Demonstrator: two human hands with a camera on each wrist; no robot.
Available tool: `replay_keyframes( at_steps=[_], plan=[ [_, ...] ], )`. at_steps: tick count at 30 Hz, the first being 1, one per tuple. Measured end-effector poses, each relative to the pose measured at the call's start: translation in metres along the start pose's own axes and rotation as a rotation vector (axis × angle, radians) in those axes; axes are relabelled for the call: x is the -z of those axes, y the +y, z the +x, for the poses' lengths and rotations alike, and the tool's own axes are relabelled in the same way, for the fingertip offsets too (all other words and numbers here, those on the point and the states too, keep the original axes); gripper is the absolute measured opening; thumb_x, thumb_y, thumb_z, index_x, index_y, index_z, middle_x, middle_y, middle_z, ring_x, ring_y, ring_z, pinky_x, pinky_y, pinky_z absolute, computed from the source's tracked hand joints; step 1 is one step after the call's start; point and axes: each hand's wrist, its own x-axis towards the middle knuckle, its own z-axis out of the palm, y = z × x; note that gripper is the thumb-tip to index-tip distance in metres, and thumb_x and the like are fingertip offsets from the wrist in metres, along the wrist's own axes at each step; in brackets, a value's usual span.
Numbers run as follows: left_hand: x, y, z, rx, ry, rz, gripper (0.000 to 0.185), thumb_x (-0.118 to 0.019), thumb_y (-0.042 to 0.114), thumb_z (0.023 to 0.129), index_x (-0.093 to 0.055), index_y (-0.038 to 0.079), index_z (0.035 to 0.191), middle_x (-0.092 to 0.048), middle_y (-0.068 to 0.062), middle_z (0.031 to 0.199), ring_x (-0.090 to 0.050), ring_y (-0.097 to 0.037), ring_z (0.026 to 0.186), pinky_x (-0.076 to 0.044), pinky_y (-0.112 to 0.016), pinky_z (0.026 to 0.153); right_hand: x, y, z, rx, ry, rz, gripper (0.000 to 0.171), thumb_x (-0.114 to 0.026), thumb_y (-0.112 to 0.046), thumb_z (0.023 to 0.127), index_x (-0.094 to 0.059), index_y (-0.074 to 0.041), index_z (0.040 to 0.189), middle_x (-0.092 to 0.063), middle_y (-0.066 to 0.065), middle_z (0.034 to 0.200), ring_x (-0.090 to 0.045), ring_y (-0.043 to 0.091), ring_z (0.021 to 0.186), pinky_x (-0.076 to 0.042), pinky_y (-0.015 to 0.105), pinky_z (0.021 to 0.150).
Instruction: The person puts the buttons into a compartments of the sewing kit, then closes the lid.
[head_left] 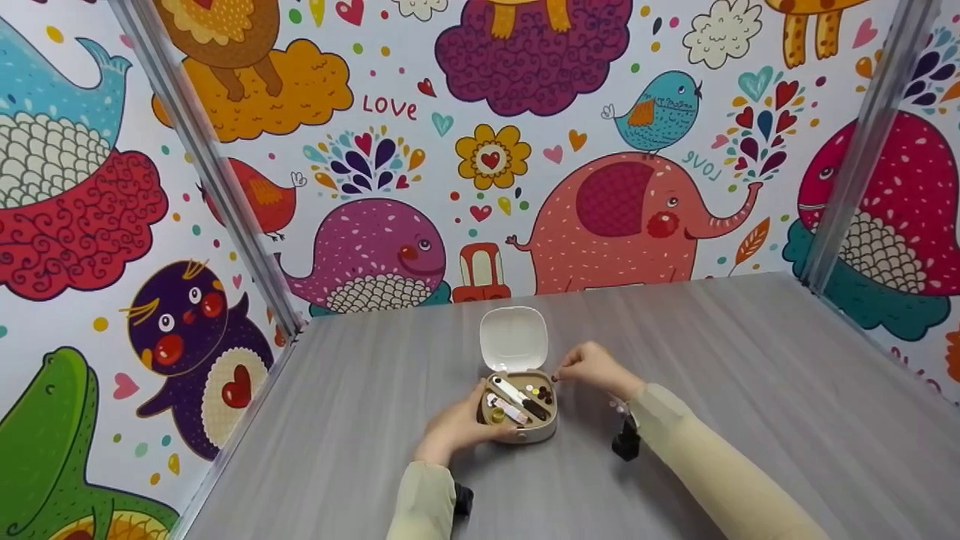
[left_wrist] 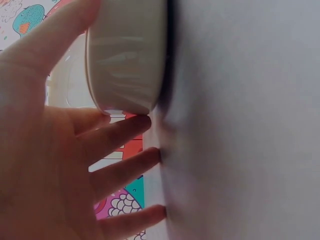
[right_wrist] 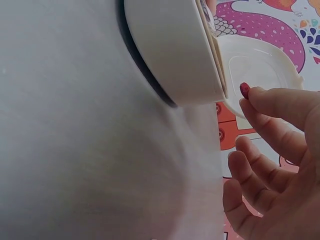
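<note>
A small cream sewing box (head_left: 538,434) stands on the table with its white lid (head_left: 514,339) raised at the back. My left hand (head_left: 452,426) grips its near left side, thumb along the front and fingers at the left wall; in the left wrist view the lower fingertips touch the tabletop. My right hand (head_left: 596,369) is beside the box's right rear corner, pinching a small red button (right_wrist: 244,90) between thumb and index finger. Inside the box are a white-and-dark tool (head_left: 517,394) lying diagonally, a pink-and-white piece (head_left: 510,409), and several small buttons (head_left: 541,393) in the right compartment.
The grey wood-grain table (head_left: 360,420) meets printed cartoon walls (head_left: 491,217) at the back and sides. Metal posts (head_left: 225,180) stand at the corners. A black wrist device (head_left: 625,441) hangs under the right sleeve, another (head_left: 463,499) beside the left.
</note>
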Motion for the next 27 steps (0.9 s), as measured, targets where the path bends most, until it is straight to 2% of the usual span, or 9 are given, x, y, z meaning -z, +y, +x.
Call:
replay_keyframes(
  at_steps=[4, 5, 9, 10, 16, 17, 21, 23, 27],
  plan=[
    [0.0, -0.002, 0.002, -0.002, 0.0, -0.022, 0.116, -0.091, 0.047, 0.085, -0.031, -0.007, 0.169, -0.05, -0.038, 0.159, -0.059, -0.058, 0.137, -0.049, -0.068, 0.113, -0.001, -0.001, 0.001, -0.011, 0.011, 0.006, 0.013, -0.078, -0.001, 0.085, -0.081, 0.012, 0.089, -0.08, 0.014, 0.083, -0.059, 0.008, 0.072, -0.05, 0.025, 0.069],
    [-0.004, -0.01, 0.006, -0.012, 0.005, -0.013, 0.116, -0.089, 0.053, 0.087, -0.032, -0.004, 0.17, -0.052, -0.037, 0.158, -0.061, -0.057, 0.134, -0.051, -0.067, 0.111, -0.002, -0.001, 0.001, -0.014, 0.013, 0.005, 0.013, -0.078, 0.0, 0.085, -0.081, 0.012, 0.089, -0.08, 0.013, 0.083, -0.059, 0.008, 0.072, -0.05, 0.024, 0.069],
    [-0.007, -0.016, 0.008, -0.02, -0.003, -0.036, 0.12, -0.09, 0.057, 0.085, -0.031, -0.004, 0.17, -0.053, -0.04, 0.155, -0.061, -0.059, 0.131, -0.051, -0.07, 0.108, -0.006, -0.003, 0.001, -0.03, 0.007, 0.018, 0.013, -0.078, -0.001, 0.085, -0.081, 0.011, 0.088, -0.078, 0.007, 0.08, -0.057, 0.009, 0.071, -0.047, 0.023, 0.066],
    [-0.009, -0.022, 0.011, -0.029, -0.002, -0.019, 0.12, -0.087, 0.063, 0.086, -0.031, -0.003, 0.171, -0.053, -0.039, 0.155, -0.062, -0.058, 0.131, -0.052, -0.068, 0.107, -0.007, -0.004, 0.001, -0.029, 0.006, 0.019, 0.013, -0.079, -0.001, 0.084, -0.08, 0.011, 0.088, -0.077, 0.005, 0.078, -0.057, 0.009, 0.07, -0.046, 0.023, 0.065],
    [-0.002, -0.011, 0.006, -0.015, -0.011, -0.023, 0.12, -0.089, 0.055, 0.087, -0.028, -0.006, 0.17, -0.049, -0.039, 0.16, -0.059, -0.058, 0.135, -0.05, -0.068, 0.111, -0.015, -0.006, 0.007, 0.0, 0.018, -0.01, 0.014, -0.079, -0.004, 0.084, -0.08, 0.01, 0.082, -0.066, -0.007, 0.069, -0.047, 0.007, 0.061, -0.037, 0.022, 0.057],
    [0.001, -0.003, 0.002, -0.005, -0.015, -0.032, 0.119, -0.091, 0.049, 0.086, -0.028, -0.007, 0.17, -0.048, -0.039, 0.16, -0.059, -0.058, 0.136, -0.049, -0.069, 0.112, -0.017, -0.007, 0.007, 0.008, 0.028, -0.016, 0.015, -0.079, -0.005, 0.085, -0.08, 0.01, 0.081, -0.065, -0.007, 0.071, -0.047, 0.007, 0.063, -0.037, 0.022, 0.058],
    [0.001, -0.001, 0.001, 0.003, -0.012, 0.007, 0.116, -0.09, 0.048, 0.087, -0.029, -0.005, 0.17, -0.053, -0.038, 0.157, -0.062, -0.057, 0.134, -0.051, -0.066, 0.111, -0.021, -0.008, 0.009, 0.03, 0.083, -0.054, 0.014, -0.079, -0.005, 0.083, -0.079, 0.009, 0.079, -0.063, -0.001, 0.08, -0.051, 0.009, 0.076, -0.044, 0.027, 0.068],
    [-0.001, -0.004, 0.003, 0.001, -0.012, 0.004, 0.116, -0.09, 0.049, 0.086, -0.03, -0.006, 0.17, -0.052, -0.038, 0.157, -0.061, -0.057, 0.134, -0.051, -0.066, 0.11, -0.023, -0.009, 0.009, 0.037, 0.099, -0.062, 0.013, -0.08, -0.005, 0.082, -0.08, 0.008, 0.08, -0.062, 0.002, 0.084, -0.05, 0.01, 0.082, -0.045, 0.028, 0.074],
    [-0.009, -0.022, 0.013, -0.018, 0.005, 0.033, 0.121, -0.087, 0.062, 0.085, -0.031, -0.003, 0.17, -0.051, -0.035, 0.16, -0.062, -0.054, 0.135, -0.053, -0.063, 0.108, -0.028, -0.009, 0.01, 0.04, 0.079, -0.053, 0.012, -0.08, -0.004, 0.082, -0.081, 0.008, 0.081, -0.065, 0.003, 0.084, -0.051, 0.01, 0.081, -0.043, 0.024, 0.071]
  ],
)
